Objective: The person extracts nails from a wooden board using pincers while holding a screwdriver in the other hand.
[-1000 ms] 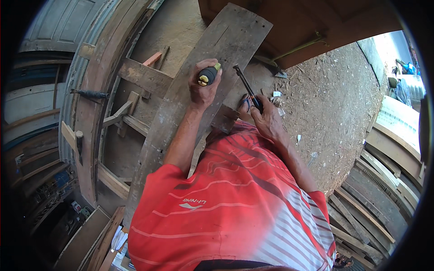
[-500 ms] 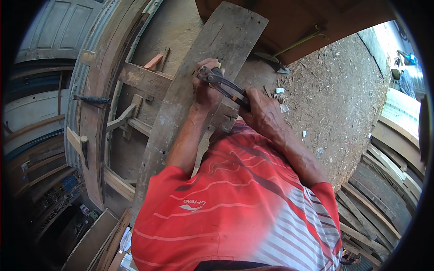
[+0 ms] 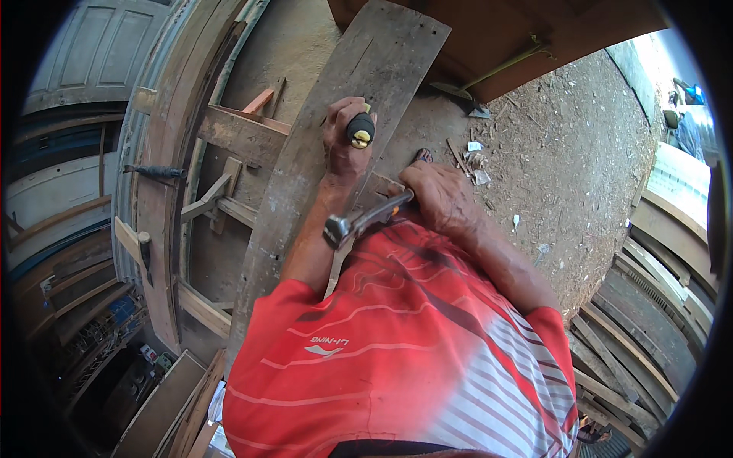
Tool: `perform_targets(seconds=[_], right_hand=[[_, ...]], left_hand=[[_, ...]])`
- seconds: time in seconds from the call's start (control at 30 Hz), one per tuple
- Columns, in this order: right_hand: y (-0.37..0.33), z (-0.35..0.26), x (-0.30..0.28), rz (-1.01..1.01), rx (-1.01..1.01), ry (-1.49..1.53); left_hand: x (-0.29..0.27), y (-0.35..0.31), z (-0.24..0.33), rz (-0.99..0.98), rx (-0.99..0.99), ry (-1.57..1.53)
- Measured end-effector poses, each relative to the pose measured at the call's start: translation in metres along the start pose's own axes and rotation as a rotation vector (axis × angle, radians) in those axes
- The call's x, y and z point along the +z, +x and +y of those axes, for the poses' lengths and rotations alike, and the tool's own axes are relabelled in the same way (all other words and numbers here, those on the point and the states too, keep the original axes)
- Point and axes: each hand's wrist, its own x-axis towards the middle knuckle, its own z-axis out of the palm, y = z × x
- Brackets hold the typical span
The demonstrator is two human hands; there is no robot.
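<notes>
My left hand (image 3: 345, 156) is closed around an upright hand tool with a black-wrapped handle and yellow end (image 3: 360, 131). Its lower end is hidden by the hand, so I cannot tell its kind. It stands over a long, weathered grey wooden board (image 3: 382, 61), which slants away from my left side. My right hand (image 3: 441, 195) grips dark pliers (image 3: 366, 220) with an orange mark on the handle. Their head points left, near my left forearm and in front of my red shirt, apart from the upright tool and slightly blurred.
Left of the board runs a wooden frame (image 3: 164, 221) with crosspieces, a dark-handled tool (image 3: 156, 171) lying on it. A brown panel (image 3: 496, 38) stands at the far side. Wood scraps litter the dirt floor (image 3: 565, 175). Stacked planks (image 3: 634, 343) lie at right.
The pliers have swung back from the upright tool's top toward my body, uncovering its yellow end. My left hand stays in nearly the same place.
</notes>
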Motion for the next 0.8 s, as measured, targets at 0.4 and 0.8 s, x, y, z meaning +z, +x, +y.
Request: perform_targets(seconds=[0.4, 0.8], right_hand=[[-0.012, 0.019, 0.026, -0.095, 0.336, -0.115], [-0.03, 0.003, 0.001, -0.04, 0.885, 0.509]], left_hand=[[-0.003, -0.002, 0.004, -0.026, 0.026, 0.02], [-0.004, -0.005, 0.0, 0.068, -0.081, -0.03]])
